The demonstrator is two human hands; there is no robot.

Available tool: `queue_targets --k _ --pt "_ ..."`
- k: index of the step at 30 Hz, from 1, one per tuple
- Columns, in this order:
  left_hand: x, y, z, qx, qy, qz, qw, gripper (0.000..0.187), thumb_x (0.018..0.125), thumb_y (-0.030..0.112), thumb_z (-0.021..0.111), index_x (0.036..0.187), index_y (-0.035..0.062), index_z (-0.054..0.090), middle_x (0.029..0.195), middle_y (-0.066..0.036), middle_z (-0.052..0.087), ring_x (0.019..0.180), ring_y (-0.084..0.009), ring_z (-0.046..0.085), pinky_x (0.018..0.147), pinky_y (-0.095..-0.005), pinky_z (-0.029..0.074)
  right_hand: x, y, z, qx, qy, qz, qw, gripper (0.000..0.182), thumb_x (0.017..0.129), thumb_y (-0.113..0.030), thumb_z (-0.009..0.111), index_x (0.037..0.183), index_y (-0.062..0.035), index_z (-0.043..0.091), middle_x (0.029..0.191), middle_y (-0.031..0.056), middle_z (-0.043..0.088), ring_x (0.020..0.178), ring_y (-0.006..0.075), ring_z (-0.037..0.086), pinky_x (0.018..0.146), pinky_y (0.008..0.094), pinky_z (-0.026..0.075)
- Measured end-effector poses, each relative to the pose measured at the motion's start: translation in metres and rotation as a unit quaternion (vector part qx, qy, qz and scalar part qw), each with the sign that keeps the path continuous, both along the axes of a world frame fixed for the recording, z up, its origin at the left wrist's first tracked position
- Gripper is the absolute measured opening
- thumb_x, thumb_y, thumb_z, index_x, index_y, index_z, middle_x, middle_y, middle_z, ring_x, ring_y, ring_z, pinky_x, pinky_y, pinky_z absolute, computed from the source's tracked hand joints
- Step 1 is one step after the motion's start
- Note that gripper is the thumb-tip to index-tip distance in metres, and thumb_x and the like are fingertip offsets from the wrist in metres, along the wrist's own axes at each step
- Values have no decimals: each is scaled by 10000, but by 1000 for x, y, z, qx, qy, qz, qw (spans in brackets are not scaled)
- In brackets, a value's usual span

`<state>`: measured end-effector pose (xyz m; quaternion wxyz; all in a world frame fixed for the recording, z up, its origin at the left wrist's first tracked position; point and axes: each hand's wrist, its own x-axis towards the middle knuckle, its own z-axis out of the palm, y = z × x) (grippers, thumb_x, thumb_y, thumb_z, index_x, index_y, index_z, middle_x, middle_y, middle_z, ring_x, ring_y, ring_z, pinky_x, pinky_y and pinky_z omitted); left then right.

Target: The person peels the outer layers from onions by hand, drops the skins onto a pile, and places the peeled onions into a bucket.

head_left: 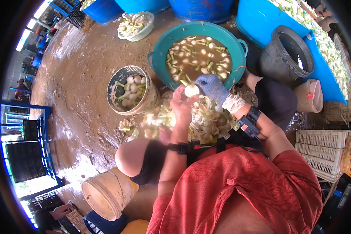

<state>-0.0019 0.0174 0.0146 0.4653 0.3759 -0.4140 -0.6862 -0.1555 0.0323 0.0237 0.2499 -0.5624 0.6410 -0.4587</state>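
My bare left hand (pixel 181 100) grips a round white garlic bulb (pixel 191 91) between thumb and fingers, its short green stem pointing at the tub. Close beside it on the right, my right hand (pixel 213 87) wears a blue-grey glove. Its fingers are curled closed; what they hold, if anything, is hidden. Beyond both hands stands a wide green tub (pixel 160 58) of murky water with many stemmed bulbs floating in it. To the left, a dirty white bucket (pixel 138 107) holds more bulbs. Pale peeled skins (pixel 206 121) lie heaped below my hands, between my knees.
A white basin (pixel 135 36) of peelings sits on the wet muddy floor (pixel 78 85). Blue vats (pixel 257 23), a black bucket (pixel 275 58) and a pinkish bucket (pixel 310 94) stand at right. Plastic crates (pixel 321 152) are stacked lower right. A cream bucket (pixel 105 195) lies tilted lower left.
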Motion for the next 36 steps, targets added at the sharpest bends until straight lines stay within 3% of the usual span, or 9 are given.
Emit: queue_targets --k 5,7,12,17,21,24,26,34,36 --pt "-4 -1 1 -2 44 12 999 411 684 -31 710 1057 2 541 921 -83 626 797 -141 601 709 -248 504 5 12 12 60 -243 -7 968 138 781 -86 624 902 -20 639 740 153 632 662 243 625 624 336 484" --pt "-7 0 0 -23 39 13 999 378 685 -59 710 1018 10 546 935 -83 620 797 -135 601 701 -240 505 9 17 14 -51 1 16 999 141 773 -84 632 899 -22 614 730 144 619 654 238 619 619 332 482" --pt "-6 1 -13 -20 29 -8 999 346 714 -53 705 1014 13 544 919 -73 626 758 -135 604 667 -259 520 0 10 2 -43 63 26 997 113 778 -91 625 866 -23 607 713 118 604 614 209 591 605 323 478" --pt "-5 1 -3 2 133 -40 990 329 710 -117 680 984 19 557 920 -91 630 754 -150 608 644 -261 535 -4 14 18 133 -343 21 930 89 796 -62 603 841 15 613 690 33 603 621 103 556 568 256 474" --pt "-4 -2 -7 -11 154 -59 986 317 735 -58 690 1011 24 557 933 -94 635 769 -163 619 643 -275 532 -4 13 8 121 -449 15 885 87 807 -66 600 836 14 616 689 14 599 621 79 547 552 225 465" --pt "-1 -1 -9 -12 182 -95 979 333 753 -3 698 1049 33 550 969 -91 635 813 -182 625 670 -299 532 -11 4 -12 125 -311 -23 942 106 810 -74 581 860 10 620 720 75 631 615 164 590 578 288 488" --pt "2 0 -2 -3 212 -121 970 337 757 4 697 1058 33 549 998 -97 633 858 -198 626 698 -310 533 -22 4 -20 58 130 -54 988 121 803 -85 571 871 2 619 789 161 644 672 297 614 628 373 491" --pt "12 -2 5 98 310 -175 929 386 786 104 691 1126 11 535 1064 -172 611 929 -263 606 696 -288 491 -52 33 -49 269 215 42 938 315 806 -202 601 1081 -50 582 944 175 630 848 340 613 765 373 488" --pt "13 -4 3 114 284 -201 931 357 812 141 665 1121 16 537 1052 -171 615 821 -238 601 603 -265 465 -39 37 -26 -63 -16 -8 998 382 807 -299 627 1117 -79 586 1055 130 603 969 310 583 848 391 455"
